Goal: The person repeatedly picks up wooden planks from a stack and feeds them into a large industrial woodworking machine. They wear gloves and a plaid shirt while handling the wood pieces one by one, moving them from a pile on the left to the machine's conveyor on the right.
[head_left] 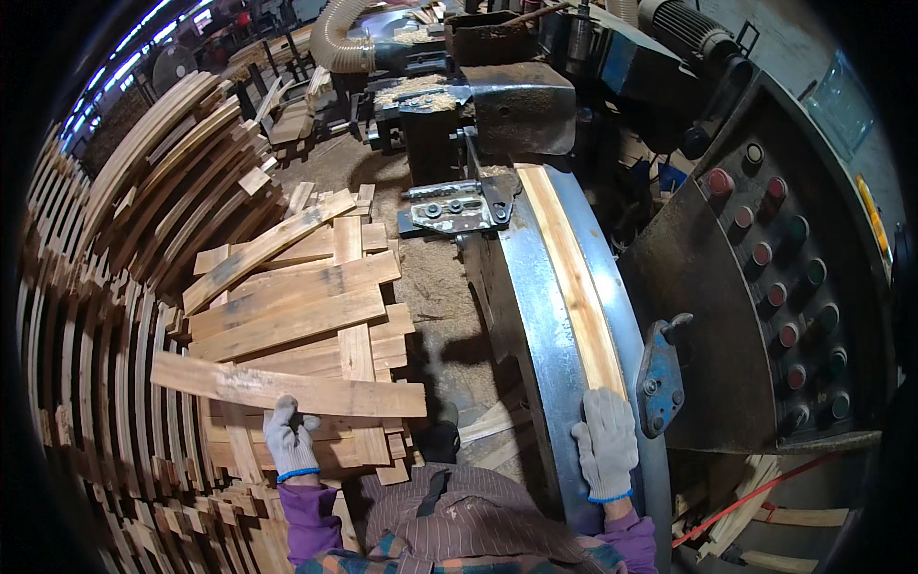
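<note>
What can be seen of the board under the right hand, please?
The board is long, narrow and pale, apparently wood, with a brownish streak along it. It lies lengthwise on the shiny metal bed, its far end near the dark guard. The gloved right hand rests on it, palm down, hiding its near end.

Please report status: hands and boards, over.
Left hand at near edge of loose plank. Right hand flat on board, metal bed beneath. Blue bracket right of board.
</note>
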The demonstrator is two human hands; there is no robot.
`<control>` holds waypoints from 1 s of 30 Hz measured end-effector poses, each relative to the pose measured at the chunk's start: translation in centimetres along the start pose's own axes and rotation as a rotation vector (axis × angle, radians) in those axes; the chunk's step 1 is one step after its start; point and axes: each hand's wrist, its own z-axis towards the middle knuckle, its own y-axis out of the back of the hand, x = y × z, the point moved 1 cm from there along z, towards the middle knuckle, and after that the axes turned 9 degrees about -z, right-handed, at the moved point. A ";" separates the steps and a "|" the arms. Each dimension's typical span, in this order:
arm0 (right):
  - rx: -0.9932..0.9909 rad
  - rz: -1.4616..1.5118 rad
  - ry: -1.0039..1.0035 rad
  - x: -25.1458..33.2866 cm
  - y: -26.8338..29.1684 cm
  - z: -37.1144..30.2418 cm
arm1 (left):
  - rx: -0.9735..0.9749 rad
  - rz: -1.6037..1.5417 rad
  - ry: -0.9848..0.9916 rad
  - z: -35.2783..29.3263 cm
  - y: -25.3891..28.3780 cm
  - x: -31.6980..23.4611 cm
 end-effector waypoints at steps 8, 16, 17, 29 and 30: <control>-0.095 0.052 0.035 -0.3 -4.7 10.3 | 0.229 0.171 -0.003 -1.0 -5.0 1.9; -0.116 0.009 0.078 -0.7 -9.7 22.8 | 0.400 -0.020 0.235 -0.8 -9.0 5.7; -0.077 -0.007 0.052 -1.1 -10.0 24.3 | 0.523 0.121 0.168 -1.5 -10.8 5.4; 0.290 0.288 0.136 5.5 6.3 -1.4 | 0.882 0.241 0.198 -12.5 -21.4 7.6; 0.323 0.391 -0.058 5.2 6.6 -3.6 | 0.843 -0.263 0.570 -14.4 -21.8 8.9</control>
